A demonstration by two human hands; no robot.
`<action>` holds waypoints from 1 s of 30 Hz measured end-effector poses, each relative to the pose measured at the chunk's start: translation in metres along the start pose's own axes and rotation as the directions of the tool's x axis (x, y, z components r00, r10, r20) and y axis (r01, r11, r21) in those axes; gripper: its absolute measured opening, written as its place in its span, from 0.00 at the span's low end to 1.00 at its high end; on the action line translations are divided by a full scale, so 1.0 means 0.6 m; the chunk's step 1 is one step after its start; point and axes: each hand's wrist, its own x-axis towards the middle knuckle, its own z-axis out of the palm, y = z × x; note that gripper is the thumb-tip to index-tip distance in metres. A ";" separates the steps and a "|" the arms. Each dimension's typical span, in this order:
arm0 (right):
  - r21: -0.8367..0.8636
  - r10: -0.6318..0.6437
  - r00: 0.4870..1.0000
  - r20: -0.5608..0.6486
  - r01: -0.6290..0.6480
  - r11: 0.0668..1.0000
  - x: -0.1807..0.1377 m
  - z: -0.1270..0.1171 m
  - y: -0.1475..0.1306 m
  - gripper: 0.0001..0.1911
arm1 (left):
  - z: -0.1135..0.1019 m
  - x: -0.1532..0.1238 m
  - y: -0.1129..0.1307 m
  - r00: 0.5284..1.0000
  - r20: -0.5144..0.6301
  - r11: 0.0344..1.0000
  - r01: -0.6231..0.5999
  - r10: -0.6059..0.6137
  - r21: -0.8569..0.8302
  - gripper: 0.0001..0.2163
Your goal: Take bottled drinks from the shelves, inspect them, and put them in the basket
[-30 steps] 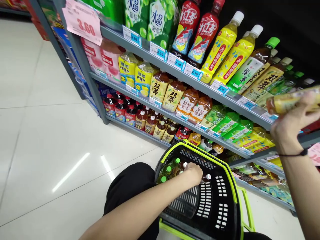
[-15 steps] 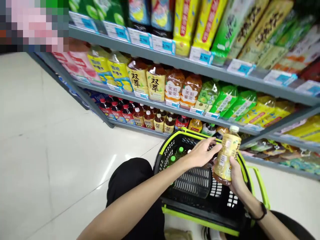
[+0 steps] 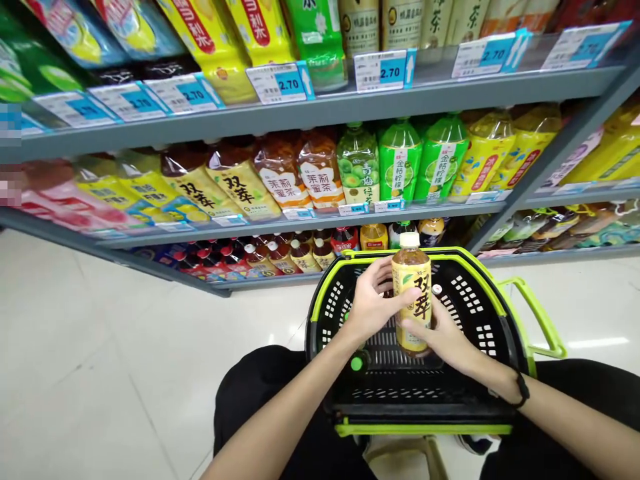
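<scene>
A tea bottle [image 3: 411, 300] with a yellow label and a white cap is held upright over a black shopping basket [image 3: 390, 410] with lime-green edges. My left hand [image 3: 373, 303] grips the bottle's upper left side, its thumb across the label. Around the lower right side, my right hand [image 3: 440, 333] is closed on the same bottle, thumb in front. Down in the basket a green cap [image 3: 357, 363] shows at the left and a white cap [image 3: 437, 289] behind the bottle. My hands and the held bottle hide part of the basket's contents.
Shelves [image 3: 200, 117] of bottled drinks with price tags [image 3: 385, 70] stretch across the front. A green basket handle [image 3: 537, 320] sticks out to the right. My knees [image 3: 270, 400] flank the basket on the pale tiled floor [image 3: 90, 373].
The tea bottle has moved left and turned so its printed front faces me. My left hand, open beside it before, has closed on it. The view has swung right along the shelves.
</scene>
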 end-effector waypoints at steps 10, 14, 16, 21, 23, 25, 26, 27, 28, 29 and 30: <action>0.502 0.350 0.840 0.414 -0.532 0.682 -0.016 0.022 -0.035 0.42 | -0.010 -0.005 0.017 0.992 0.100 0.978 0.093 -0.075 -0.187 0.27; 0.467 0.397 0.830 0.391 -0.551 0.691 -0.023 0.023 -0.026 0.43 | -0.007 -0.007 0.009 0.984 0.157 0.983 0.105 -0.081 -0.152 0.29; 0.467 0.397 0.855 0.334 -0.516 0.718 -0.023 0.021 -0.021 0.41 | -0.005 -0.007 0.008 0.982 0.169 0.982 0.114 -0.088 -0.148 0.28; 0.418 0.429 0.881 0.197 -0.472 0.776 -0.017 0.019 -0.011 0.37 | -0.001 -0.008 0.018 0.979 0.153 0.974 0.162 -0.138 -0.159 0.23; 0.387 0.458 0.873 0.170 -0.486 0.783 -0.015 0.019 -0.011 0.38 | 0.002 -0.008 0.022 0.977 0.152 0.969 0.176 -0.151 -0.173 0.23; 0.362 0.471 0.868 0.158 -0.495 0.790 -0.014 0.020 -0.012 0.39 | 0.003 -0.008 0.023 0.976 0.148 0.963 0.188 -0.161 -0.194 0.23; 0.355 0.467 0.870 0.156 -0.491 0.796 -0.013 0.021 -0.013 0.40 | 0.004 -0.008 0.022 0.976 0.146 0.960 0.190 -0.162 -0.207 0.24; 0.351 0.458 0.876 0.152 -0.481 0.803 -0.013 0.022 -0.013 0.39 | 0.004 -0.008 0.021 0.976 0.146 0.956 0.190 -0.160 -0.223 0.24; 0.349 0.448 0.882 0.147 -0.470 0.811 -0.012 0.023 -0.013 0.38 | 0.003 -0.007 0.019 0.976 0.148 0.952 0.191 -0.159 -0.238 0.24; 0.348 0.441 0.887 0.139 -0.460 0.817 -0.011 0.023 -0.013 0.38 | 0.002 -0.007 0.017 0.976 0.153 0.948 0.191 -0.156 -0.254 0.24; 0.347 0.432 0.893 0.130 -0.449 0.824 -0.010 0.023 -0.010 0.36 | 0.001 -0.006 0.015 0.976 0.158 0.944 0.191 -0.153 -0.269 0.23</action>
